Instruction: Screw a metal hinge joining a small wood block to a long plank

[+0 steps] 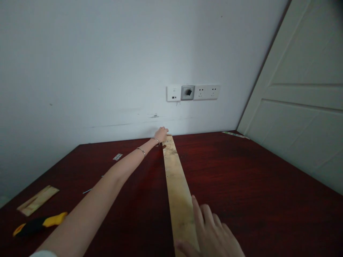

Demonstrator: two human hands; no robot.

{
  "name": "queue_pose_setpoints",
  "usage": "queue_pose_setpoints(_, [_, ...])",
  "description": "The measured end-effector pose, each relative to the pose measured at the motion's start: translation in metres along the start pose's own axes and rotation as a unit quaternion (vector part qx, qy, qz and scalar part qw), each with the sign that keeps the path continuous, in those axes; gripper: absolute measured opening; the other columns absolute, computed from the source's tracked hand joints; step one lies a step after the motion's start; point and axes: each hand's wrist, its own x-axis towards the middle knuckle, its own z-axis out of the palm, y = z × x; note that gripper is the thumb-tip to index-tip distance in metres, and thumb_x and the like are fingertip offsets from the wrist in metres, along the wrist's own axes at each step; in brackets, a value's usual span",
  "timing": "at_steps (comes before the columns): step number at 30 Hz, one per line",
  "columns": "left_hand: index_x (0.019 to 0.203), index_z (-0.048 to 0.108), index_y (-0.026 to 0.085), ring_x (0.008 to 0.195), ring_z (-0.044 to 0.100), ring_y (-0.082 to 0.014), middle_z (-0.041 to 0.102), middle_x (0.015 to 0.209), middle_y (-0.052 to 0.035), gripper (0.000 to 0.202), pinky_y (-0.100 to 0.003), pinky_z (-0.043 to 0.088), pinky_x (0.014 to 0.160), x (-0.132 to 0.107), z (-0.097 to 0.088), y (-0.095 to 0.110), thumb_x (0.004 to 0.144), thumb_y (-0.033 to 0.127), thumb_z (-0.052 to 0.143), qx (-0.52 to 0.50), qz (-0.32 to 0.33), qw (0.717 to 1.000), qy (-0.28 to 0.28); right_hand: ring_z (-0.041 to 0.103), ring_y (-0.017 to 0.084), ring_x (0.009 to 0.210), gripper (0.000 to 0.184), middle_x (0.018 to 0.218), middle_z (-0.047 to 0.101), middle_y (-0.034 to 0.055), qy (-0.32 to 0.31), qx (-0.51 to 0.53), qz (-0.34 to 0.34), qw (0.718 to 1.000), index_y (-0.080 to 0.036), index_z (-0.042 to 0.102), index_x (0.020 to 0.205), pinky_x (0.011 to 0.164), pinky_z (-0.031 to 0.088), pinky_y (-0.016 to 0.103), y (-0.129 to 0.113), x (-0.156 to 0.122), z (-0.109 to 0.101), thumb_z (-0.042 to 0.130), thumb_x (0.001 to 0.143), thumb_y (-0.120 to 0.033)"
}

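Observation:
A long, narrow wooden board (pixel 177 185) with dark stains lies from my front edge to the wall. My left hand (pixel 161 134) is stretched out to its far end, closed there with the fingers curled over the corner; the fingertips are partly hidden. Near the close end, my right hand (pixel 211 228) spans the board, thumb at the left side and fingers along the right edge. Left of my forearm lie a yellow-and-black tool handle (pixel 40 224) and a short wood piece (pixel 39 200).
The dark red tabletop (pixel 227 178) meets a white wall with a row of sockets (pixel 206 92). A small perforated metal plate (pixel 117 156) and a thin metal rod (pixel 87 191) lie on the left. A thin strip (pixel 235 135) lies by the white panelled door (pixel 300 117).

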Motion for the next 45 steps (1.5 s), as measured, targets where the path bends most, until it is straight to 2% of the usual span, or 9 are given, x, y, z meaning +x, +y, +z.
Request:
queue_pose_setpoints(4, [0.104,0.057,0.011,0.083,0.063,-0.0184,0.064,0.093,-0.0104,0.024,-0.029,0.052,0.071,-0.028,-0.022,0.009,0.084,0.013,0.045,-0.116,-0.053,0.99,-0.058,0.066,0.019,0.076,0.046,0.093,0.066,0.011,-0.012,0.193,0.03,0.981,-0.012,0.05,0.128,0.065,0.05,0.028,0.039,0.046,-0.022,0.044,0.088,-0.034])
queue_pose_setpoints(8, [0.105,0.055,0.01,0.059,0.063,-0.012,0.066,0.079,-0.0068,0.022,-0.02,0.051,0.051,-0.071,-0.043,0.019,0.086,0.019,0.046,-0.225,-0.071,0.962,-0.139,0.059,0.01,0.048,0.044,0.069,0.064,0.0022,-0.102,0.364,0.074,0.923,-0.009,0.043,0.131,0.044,0.044,0.018,0.068,0.098,-0.005,0.037,0.091,-0.025])
queue_pose_setpoints(12, [0.114,0.049,0.009,0.051,0.061,-0.0104,0.065,0.073,-0.0052,0.028,-0.019,0.051,0.047,-0.114,-0.056,0.035,0.088,0.02,0.044,-0.296,-0.082,0.929,-0.206,0.058,0.007,0.04,0.044,0.08,0.066,0.0086,-0.192,0.41,0.112,0.885,-0.004,0.043,0.129,0.035,0.045,0.017,0.076,0.133,0.022,0.044,0.088,-0.019])
queue_pose_setpoints(15, [0.117,0.047,0.007,0.049,0.06,-0.0112,0.063,0.067,-0.0032,0.03,-0.021,0.053,0.048,-0.142,-0.058,0.053,0.087,0.014,0.042,-0.333,-0.098,0.9,-0.263,0.059,0.008,0.041,0.044,0.083,0.066,0.0108,-0.208,0.417,0.105,0.879,-0.004,0.044,0.129,0.035,0.047,0.017,0.073,0.147,0.033,0.044,0.088,-0.018])
queue_pose_setpoints(17, [0.122,0.042,0.008,0.05,0.06,-0.0118,0.061,0.067,-0.002,0.035,-0.024,0.054,0.05,-0.158,-0.057,0.065,0.088,0.014,0.042,-0.406,-0.134,0.845,-0.322,0.06,0.008,0.042,0.044,0.086,0.067,0.0115,-0.215,0.417,0.1,0.878,-0.005,0.045,0.128,0.034,0.047,0.017,0.07,0.152,0.038,0.046,0.087,-0.02])
queue_pose_setpoints(21, [0.132,0.031,0.011,0.049,0.059,-0.0127,0.058,0.068,-0.0014,0.048,-0.026,0.054,0.047,-0.181,-0.054,0.083,0.087,0.016,0.046,-0.456,-0.161,0.803,-0.349,0.06,0.008,0.043,0.039,0.088,0.068,0.0119,-0.216,0.416,0.081,0.88,-0.007,0.052,0.12,0.032,0.047,0.016,0.063,0.157,0.045,0.05,0.085,-0.022])
queue_pose_setpoints(32, [0.138,0.02,0.02,0.051,0.059,-0.0139,0.056,0.061,0.0031,0.079,-0.033,0.055,0.053,-0.193,-0.033,0.086,0.069,-0.003,0.049,-0.584,-0.197,0.717,-0.325,0.061,0.011,0.043,0.026,0.072,0.067,0.0063,-0.219,0.413,0.061,0.882,-0.008,0.06,0.106,0.034,0.05,0.019,0.061,0.163,0.056,0.05,0.083,-0.017])
queue_pose_setpoints(40, [0.137,0.026,0.015,0.051,0.06,-0.017,0.061,0.062,-0.0014,0.074,-0.035,0.055,0.053,-0.189,-0.031,0.09,0.069,0.0,0.054,-0.594,-0.202,0.71,-0.318,0.058,0.01,0.038,0.031,0.054,0.061,0.0013,-0.229,0.411,0.071,0.879,-0.005,0.056,0.113,0.034,0.049,0.018,0.064,0.162,0.055,0.047,0.085,-0.012])
queue_pose_setpoints(45, [0.134,0.03,0.015,0.051,0.062,-0.0179,0.062,0.063,-0.0019,0.075,-0.034,0.055,0.053,-0.184,-0.024,0.09,0.068,0.005,0.062,-0.588,-0.192,0.711,-0.334,0.059,0.01,0.04,0.031,0.06,0.064,0.0028,-0.229,0.404,0.078,0.882,-0.006,0.057,0.112,0.034,0.05,0.018,0.065,0.162,0.053,0.047,0.084,-0.011])
